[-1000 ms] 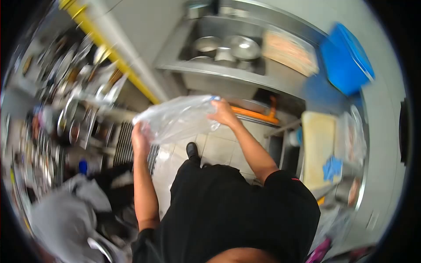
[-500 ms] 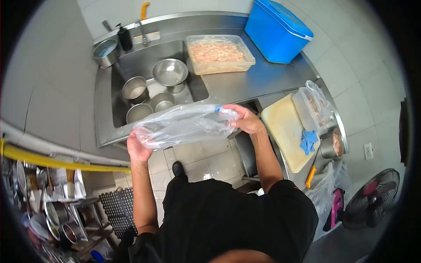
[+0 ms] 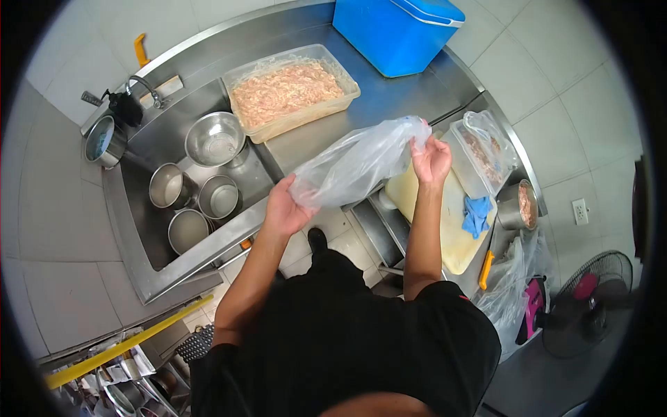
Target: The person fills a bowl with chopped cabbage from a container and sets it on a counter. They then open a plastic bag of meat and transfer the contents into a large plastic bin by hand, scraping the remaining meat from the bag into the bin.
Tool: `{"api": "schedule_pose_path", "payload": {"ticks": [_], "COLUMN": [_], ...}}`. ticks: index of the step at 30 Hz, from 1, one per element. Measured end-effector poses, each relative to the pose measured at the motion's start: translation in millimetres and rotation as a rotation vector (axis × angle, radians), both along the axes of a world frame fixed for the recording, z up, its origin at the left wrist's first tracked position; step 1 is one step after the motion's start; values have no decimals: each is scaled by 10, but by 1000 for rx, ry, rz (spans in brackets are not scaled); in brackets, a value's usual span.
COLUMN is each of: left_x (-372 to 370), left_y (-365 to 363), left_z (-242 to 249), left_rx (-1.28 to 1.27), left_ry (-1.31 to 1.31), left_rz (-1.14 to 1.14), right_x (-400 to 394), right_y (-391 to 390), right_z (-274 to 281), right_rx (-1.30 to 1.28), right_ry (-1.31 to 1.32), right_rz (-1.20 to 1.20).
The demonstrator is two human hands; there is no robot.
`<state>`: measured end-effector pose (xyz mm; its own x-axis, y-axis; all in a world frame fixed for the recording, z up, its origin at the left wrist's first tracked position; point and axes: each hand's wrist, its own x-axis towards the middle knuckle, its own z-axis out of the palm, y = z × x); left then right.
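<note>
A clear plastic bag [image 3: 354, 163] is stretched between my two hands, above the front edge of the steel counter. My left hand [image 3: 288, 208] grips its lower left end, with the fingertips partly hidden by the film. At the upper right end, my right hand [image 3: 431, 161] pinches the bag near its edge. Beyond the bag, a plastic tub [image 3: 258, 132] full of pale shredded raw meat [image 3: 288, 90] stands beside the sink. Under my right forearm lies a cutting board [image 3: 455, 247] with a crumpled blue cloth or glove [image 3: 476, 216] on it.
The sink [image 3: 149, 267] holds several steel pots and a steel bowl [image 3: 215, 139]. A blue cooler [image 3: 389, 38] stands at the back. To the right are a lidded meat container [image 3: 479, 156], a steel pot of meat [image 3: 520, 206], a yellow-handled knife [image 3: 486, 270] and a fan [image 3: 594, 299].
My view has turned toward the right. The bag has gone from nearly level to slanting, its right end raised as my right hand moved up and outward.
</note>
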<state>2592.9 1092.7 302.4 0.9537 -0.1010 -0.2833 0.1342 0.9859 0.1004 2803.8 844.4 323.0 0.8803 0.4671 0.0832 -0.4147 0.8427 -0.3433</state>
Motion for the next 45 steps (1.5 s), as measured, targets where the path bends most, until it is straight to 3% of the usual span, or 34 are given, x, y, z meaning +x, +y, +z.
{"api": "schedule_pose_path", "payload": {"ticks": [3,5,9,10,12,15,22,24,25,30,34,36,40,43,45], "left_x": [423,666,1054,1126,1243,1388,1660,1747,1773,1904,1992,2003,2053,1914,1742], "left_y": [-94,-177,-294,-318,-365,-358,-236,-176,-135,145,431,511,777,1229,1737], "left_z": [10,49,-65,-108,-129,-93,-215,-225,-225,-202,-352,-321,-542,-652,-823], "left_rx": [-84,-64,-28,-31,-73,-104,-112,-100,-99,-38,24,73,98,216,227], "left_ry": [28,104,215,216,299,303,227,194,190,235,178,230,192,239,51], "left_rz": [44,77,164,173,201,196,205,239,244,400,516,486,503,517,380], "right_x": [496,788,1239,1382,1671,2103,2789,3028,3076,3035,2828,2748,2761,2815,2552], "right_y": [17,26,235,277,363,515,1170,1385,1468,2033,2363,2518,2466,2363,2298], "right_z": [-133,-178,-143,-175,-318,-367,-530,-654,-661,-556,-531,-531,-470,-434,-224], "right_rx": [-23,-376,-625,-627,-1062,-1195,-1030,-1218,-1216,-1362,-1442,-1200,-1163,-1040,-1113], "right_ry": [22,-198,-8,-10,-15,-171,-188,-340,-346,-532,-613,-354,-286,-290,-282], "right_rz": [-69,-84,-195,-186,-198,-49,-44,128,130,585,396,355,357,512,417]}}
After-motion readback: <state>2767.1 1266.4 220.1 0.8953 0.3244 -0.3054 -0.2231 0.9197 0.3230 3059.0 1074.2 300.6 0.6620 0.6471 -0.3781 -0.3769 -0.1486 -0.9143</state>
